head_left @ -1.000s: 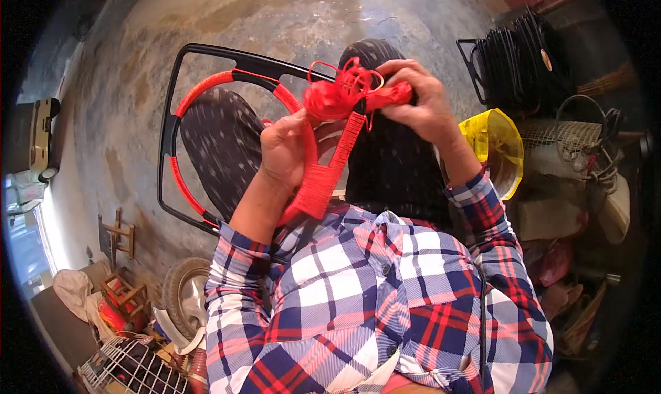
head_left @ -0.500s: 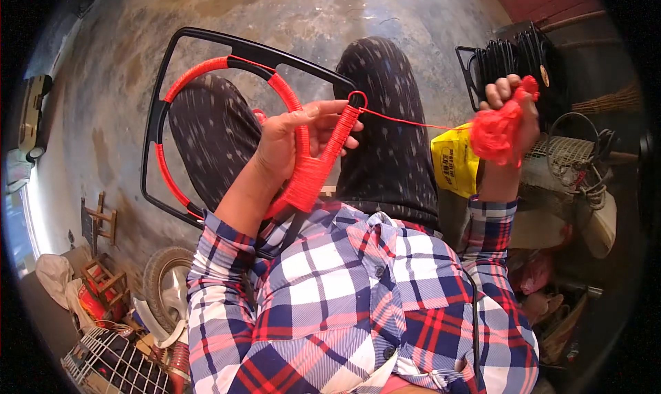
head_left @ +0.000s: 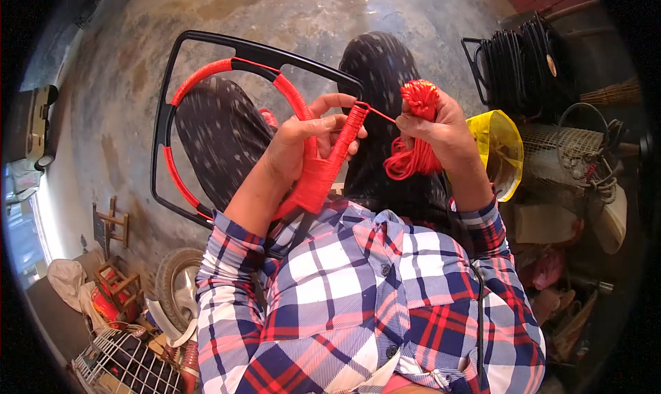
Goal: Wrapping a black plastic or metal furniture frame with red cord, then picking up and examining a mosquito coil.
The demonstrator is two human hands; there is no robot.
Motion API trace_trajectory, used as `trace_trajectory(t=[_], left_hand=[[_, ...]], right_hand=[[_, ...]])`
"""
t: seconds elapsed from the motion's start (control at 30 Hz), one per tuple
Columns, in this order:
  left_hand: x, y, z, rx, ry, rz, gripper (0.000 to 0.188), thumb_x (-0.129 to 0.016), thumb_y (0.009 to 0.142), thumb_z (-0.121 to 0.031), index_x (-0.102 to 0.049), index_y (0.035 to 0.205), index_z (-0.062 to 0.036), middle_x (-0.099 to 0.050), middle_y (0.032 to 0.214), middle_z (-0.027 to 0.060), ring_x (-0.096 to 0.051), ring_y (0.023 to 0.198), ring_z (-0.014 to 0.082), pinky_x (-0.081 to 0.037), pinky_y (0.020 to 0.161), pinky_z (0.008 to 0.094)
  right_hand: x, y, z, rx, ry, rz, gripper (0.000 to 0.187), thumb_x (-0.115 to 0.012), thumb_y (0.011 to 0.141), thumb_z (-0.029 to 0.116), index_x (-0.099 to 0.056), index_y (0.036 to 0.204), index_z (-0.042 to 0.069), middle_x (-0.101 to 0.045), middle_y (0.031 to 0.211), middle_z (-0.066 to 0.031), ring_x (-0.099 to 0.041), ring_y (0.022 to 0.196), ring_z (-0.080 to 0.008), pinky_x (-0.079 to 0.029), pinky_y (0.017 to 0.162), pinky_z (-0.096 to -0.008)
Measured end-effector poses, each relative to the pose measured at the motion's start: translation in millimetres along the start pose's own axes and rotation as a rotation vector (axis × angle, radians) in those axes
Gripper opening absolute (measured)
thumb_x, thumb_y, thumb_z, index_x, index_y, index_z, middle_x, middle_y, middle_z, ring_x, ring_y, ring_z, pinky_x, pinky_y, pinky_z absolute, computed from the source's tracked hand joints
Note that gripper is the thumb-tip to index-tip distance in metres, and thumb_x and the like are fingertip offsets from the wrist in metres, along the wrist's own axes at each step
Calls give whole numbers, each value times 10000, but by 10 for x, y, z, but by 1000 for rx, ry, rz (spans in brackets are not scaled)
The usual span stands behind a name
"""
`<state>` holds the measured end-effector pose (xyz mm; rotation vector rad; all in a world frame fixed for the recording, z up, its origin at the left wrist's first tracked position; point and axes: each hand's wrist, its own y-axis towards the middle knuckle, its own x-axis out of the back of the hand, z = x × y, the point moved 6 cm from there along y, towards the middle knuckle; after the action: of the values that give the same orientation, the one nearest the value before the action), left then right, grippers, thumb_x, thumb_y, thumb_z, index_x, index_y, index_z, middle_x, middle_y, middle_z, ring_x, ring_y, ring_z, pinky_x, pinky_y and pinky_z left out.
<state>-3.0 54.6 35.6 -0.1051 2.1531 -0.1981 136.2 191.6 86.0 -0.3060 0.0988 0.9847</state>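
Note:
A black frame with a round ring inside lies across my lap. Red cord wraps much of the ring, leaving some black stretches bare. Tight red turns also cover a slanting bar beside the ring. My left hand is closed around the ring and this bar, thumb on top and fingertips showing past the bar. In my right hand is a looped bundle of red cord, its loops hanging below the fist. A short taut strand joins the bundle to the bar's upper end.
A yellow bag stands open beside my right leg. Beyond it are several stacked black frames, a broom and wire mesh. At lower left are a wheel, a small wooden stool and a white wire rack.
My right hand has come in from the far right with the cord bundle, close to the bar's upper end. The strand between them is much shorter. My left hand keeps its hold.

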Motion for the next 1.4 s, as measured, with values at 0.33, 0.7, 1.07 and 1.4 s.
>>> trace_trajectory(t=[0.33,0.7,1.07,1.4], left_hand=[[81,-18,-45,85,72,-144,481,-521,1000,-315,-477,1349,13,-644,1135,230,-690,942,298,-571,882,404],[323,31,32,14,177,-172,399,-551,984,-308,-598,1242,-7,-671,1134,101,-657,998,148,-527,856,268],[118,112,129,-57,310,-231,269,-639,946,-263,-592,1022,-10,-666,832,88,-623,650,128,-521,563,250],[159,216,104,-38,355,-166,246,-606,962,-247,-588,1049,-18,-664,851,95,-618,624,130,-520,569,243]], right_hand=[[411,14,110,47,31,-130,220,-688,796,27,-560,972,58,-616,781,-51,-571,624,-121,-461,558,-260],[299,-65,-154,166,-22,-232,226,-635,921,60,-597,1137,6,-675,1136,-166,-590,692,-112,-514,650,-257],[-22,103,-514,124,-17,-47,245,-695,891,54,-634,1120,-5,-677,950,-44,-632,761,-122,-518,679,-249],[60,138,-577,145,68,-57,229,-723,867,40,-644,1080,9,-689,918,-46,-658,786,-132,-543,712,-268]])
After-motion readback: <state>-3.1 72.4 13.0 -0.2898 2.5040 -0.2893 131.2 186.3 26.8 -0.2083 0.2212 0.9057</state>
